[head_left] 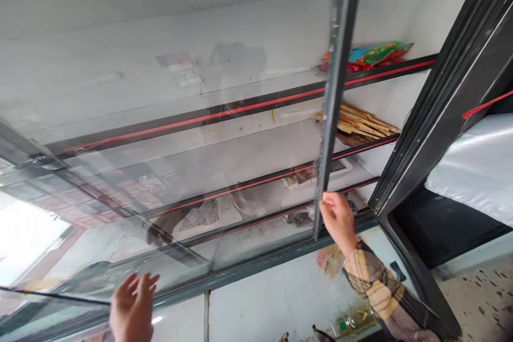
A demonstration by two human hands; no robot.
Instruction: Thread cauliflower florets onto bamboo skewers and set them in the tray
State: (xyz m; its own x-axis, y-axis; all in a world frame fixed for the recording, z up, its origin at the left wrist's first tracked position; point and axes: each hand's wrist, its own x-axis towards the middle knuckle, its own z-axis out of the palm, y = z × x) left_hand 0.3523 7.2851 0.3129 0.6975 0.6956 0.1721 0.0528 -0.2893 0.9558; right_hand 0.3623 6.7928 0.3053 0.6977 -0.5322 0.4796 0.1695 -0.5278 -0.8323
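Note:
My right hand [339, 220] is closed, with bent fingers against the lower end of the dark upright frame of a sliding glass door [329, 133]. A plaid sleeve [366, 272] covers that forearm. In front of the glass, at the lower left, my left hand [134, 307] is raised with its fingers slightly bent and apart. I see nothing in its grasp. A thin dark bar [56, 295] runs from the left edge up to it; whether they touch I cannot tell. Behind the glass stand white shelves with red-striped edges [192, 124].
Colourful packets [377, 56] lie on the upper shelf, with a bundle of thin wooden sticks [364, 122] below. A thick dark cabinet frame [441, 91] borders the right side. Beyond it is shiny silvery sheeting [476, 171]. Reflections blur the glass at left.

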